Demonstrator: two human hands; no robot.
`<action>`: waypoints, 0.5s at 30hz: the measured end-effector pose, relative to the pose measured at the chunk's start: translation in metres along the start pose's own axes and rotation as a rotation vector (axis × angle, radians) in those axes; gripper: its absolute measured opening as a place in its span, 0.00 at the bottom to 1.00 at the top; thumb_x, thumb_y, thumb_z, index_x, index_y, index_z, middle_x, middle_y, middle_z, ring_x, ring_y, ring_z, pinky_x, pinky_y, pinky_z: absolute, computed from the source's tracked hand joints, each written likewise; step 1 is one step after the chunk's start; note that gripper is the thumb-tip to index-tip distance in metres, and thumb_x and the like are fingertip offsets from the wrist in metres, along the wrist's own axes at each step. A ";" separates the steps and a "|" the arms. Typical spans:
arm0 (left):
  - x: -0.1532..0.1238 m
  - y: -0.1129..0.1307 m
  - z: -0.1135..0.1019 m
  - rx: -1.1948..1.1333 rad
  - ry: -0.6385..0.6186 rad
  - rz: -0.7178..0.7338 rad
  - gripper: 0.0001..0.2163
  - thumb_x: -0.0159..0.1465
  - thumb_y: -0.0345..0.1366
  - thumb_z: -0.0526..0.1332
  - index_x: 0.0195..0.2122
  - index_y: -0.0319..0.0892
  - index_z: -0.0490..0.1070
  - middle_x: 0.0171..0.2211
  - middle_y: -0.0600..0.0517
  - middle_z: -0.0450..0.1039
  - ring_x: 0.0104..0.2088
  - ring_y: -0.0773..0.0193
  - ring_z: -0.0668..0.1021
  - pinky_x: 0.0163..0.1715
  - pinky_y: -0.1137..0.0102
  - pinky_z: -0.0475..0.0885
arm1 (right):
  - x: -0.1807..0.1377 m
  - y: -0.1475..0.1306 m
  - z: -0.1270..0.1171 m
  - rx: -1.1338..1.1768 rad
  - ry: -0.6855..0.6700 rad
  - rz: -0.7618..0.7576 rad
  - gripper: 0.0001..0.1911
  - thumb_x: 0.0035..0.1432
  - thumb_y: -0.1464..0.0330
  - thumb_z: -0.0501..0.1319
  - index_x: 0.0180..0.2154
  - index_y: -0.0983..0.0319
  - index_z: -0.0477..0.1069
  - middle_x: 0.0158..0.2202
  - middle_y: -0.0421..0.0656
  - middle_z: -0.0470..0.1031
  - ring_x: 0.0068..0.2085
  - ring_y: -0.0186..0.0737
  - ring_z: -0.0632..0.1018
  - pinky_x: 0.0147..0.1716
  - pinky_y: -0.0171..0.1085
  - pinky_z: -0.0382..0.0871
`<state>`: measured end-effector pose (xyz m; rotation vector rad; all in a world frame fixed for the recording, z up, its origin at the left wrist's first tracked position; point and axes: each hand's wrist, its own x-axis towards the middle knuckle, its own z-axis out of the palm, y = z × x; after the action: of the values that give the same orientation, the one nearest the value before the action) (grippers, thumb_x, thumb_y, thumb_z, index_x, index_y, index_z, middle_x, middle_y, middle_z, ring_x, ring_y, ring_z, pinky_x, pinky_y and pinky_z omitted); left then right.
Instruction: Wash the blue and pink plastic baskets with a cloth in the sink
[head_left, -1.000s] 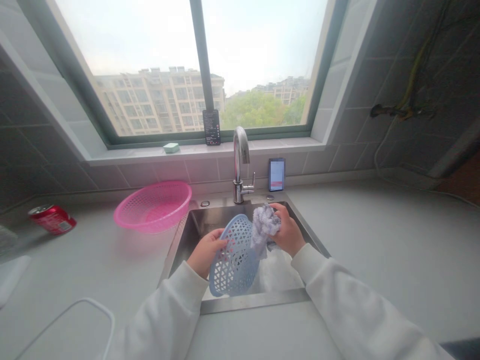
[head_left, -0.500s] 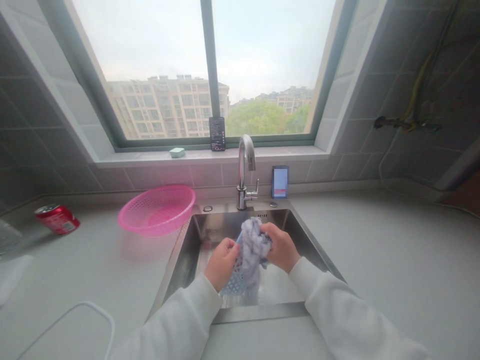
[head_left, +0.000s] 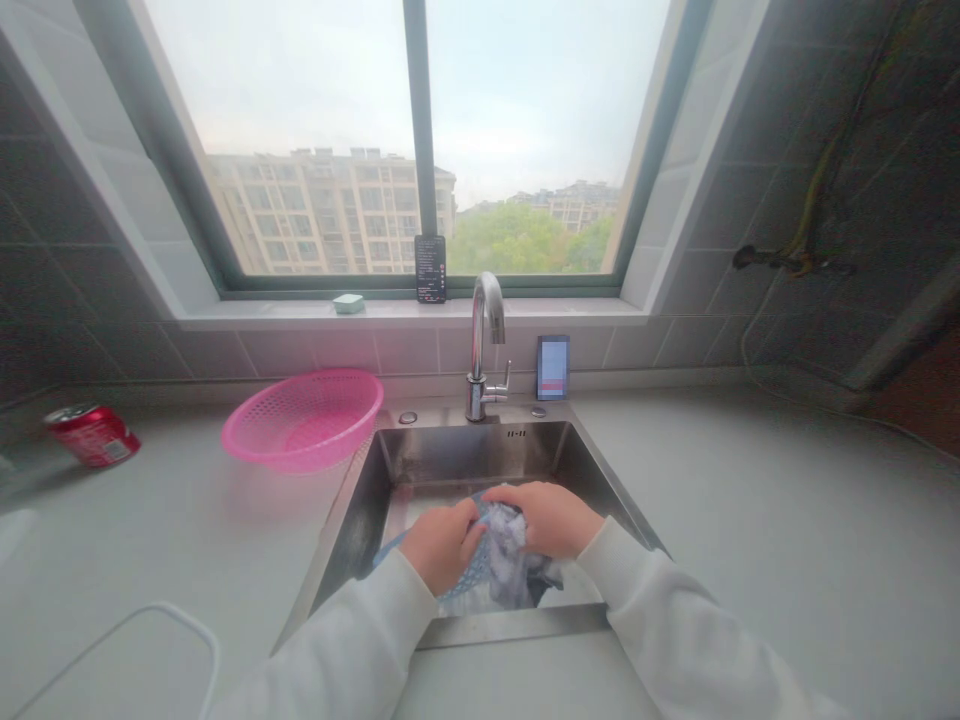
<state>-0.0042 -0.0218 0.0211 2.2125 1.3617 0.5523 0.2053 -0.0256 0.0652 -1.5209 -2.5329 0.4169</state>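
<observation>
Head view, looking down into a stainless steel sink (head_left: 465, 450) set in a pale countertop (head_left: 750, 500). Both hands work low in the basin, close together and almost touching. The left hand (head_left: 442, 545) is curled narrow over the edge of a blue plastic basket (head_left: 471, 568), holding it tilted against the sink's floor, with most of its triangular mesh hidden behind the hands. The right hand (head_left: 544, 518) lies nearly flat and closed down over a crumpled grey-white cloth (head_left: 510, 562), its fingers reaching toward the left hand and pressing the cloth onto the basket's mesh. The step in hand reads as cloth-on-basket wiping, with the left hand bracing and the right hand working. Any water on the cloth or basket cannot be made out. Behind the sink stands a chrome faucet (head_left: 487, 320), with no stream visible. A pink plastic basket (head_left: 304, 440) sits on the counter left of the sink, and a red drink can (head_left: 94, 436) lies on its side further left. A phone (head_left: 430, 268) stands on the window sill beside a small green soap bar (head_left: 349, 303), and a second small screen (head_left: 553, 367) leans against the tiles right of the faucet.
</observation>
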 end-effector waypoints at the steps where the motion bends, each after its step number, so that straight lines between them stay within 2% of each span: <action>1: -0.001 0.001 0.000 0.045 -0.030 0.017 0.07 0.67 0.38 0.58 0.35 0.44 0.73 0.31 0.45 0.78 0.35 0.48 0.80 0.34 0.66 0.62 | -0.001 0.000 -0.001 -0.029 -0.029 0.008 0.32 0.48 0.69 0.64 0.57 0.51 0.74 0.46 0.45 0.83 0.45 0.53 0.82 0.44 0.43 0.74; 4: -0.005 0.003 0.000 0.097 -0.070 0.043 0.08 0.68 0.40 0.58 0.37 0.44 0.75 0.33 0.42 0.79 0.38 0.45 0.81 0.35 0.64 0.64 | -0.003 -0.002 -0.001 -0.075 -0.075 0.025 0.28 0.48 0.67 0.66 0.54 0.51 0.76 0.41 0.45 0.84 0.41 0.53 0.83 0.39 0.42 0.73; 10: -0.014 0.004 0.004 0.099 -0.087 0.065 0.07 0.63 0.40 0.62 0.31 0.45 0.75 0.28 0.44 0.77 0.34 0.45 0.81 0.39 0.61 0.67 | -0.004 -0.008 0.003 -0.053 -0.206 0.055 0.27 0.45 0.66 0.68 0.50 0.46 0.79 0.36 0.42 0.84 0.38 0.49 0.82 0.33 0.38 0.69; 15: -0.010 0.013 0.006 0.109 -0.136 0.014 0.08 0.64 0.40 0.61 0.33 0.45 0.77 0.30 0.41 0.79 0.36 0.41 0.81 0.41 0.57 0.69 | -0.004 -0.009 0.011 -0.102 -0.179 0.065 0.20 0.47 0.63 0.68 0.46 0.48 0.80 0.35 0.43 0.84 0.38 0.50 0.82 0.33 0.39 0.70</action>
<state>0.0039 -0.0373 0.0226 2.3013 1.3356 0.3332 0.1970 -0.0350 0.0571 -1.6770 -2.6827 0.4586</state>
